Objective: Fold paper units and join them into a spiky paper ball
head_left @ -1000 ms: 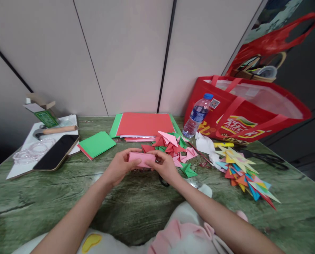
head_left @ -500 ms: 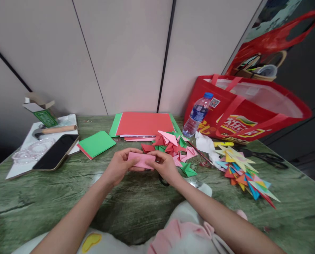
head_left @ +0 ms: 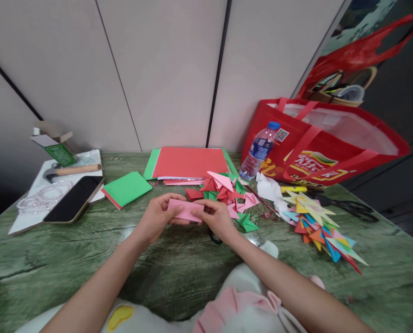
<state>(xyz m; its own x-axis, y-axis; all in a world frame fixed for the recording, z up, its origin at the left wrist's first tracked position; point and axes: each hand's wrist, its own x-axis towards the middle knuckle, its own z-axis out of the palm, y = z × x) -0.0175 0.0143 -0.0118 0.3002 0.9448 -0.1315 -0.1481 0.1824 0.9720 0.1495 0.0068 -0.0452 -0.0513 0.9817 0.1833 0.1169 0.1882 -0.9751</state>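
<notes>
A folded strip of pink paper [head_left: 184, 206] is held level above the table, one end in each hand. My left hand [head_left: 158, 216] pinches its left end, thumb on top and fingers underneath. At the other end my right hand [head_left: 217, 218] grips it between thumb and fingers. Just behind my right hand lies a heap of folded paper pieces [head_left: 229, 193] in red, pink and green. A green folded piece [head_left: 248, 222] rests at the heap's near edge. Part of a dark loop [head_left: 214, 237] shows below my right hand; the rest is hidden.
Behind stand stacked coloured sheets [head_left: 192, 162]; green squares [head_left: 128, 188] lie left. Further left are a phone [head_left: 75, 201], a hammer [head_left: 72, 170] and a small box [head_left: 58, 150]. Right are a bottle [head_left: 260, 151], a red bag [head_left: 331, 134], scissors [head_left: 354, 206] and a colourful folded-paper chain [head_left: 324, 229].
</notes>
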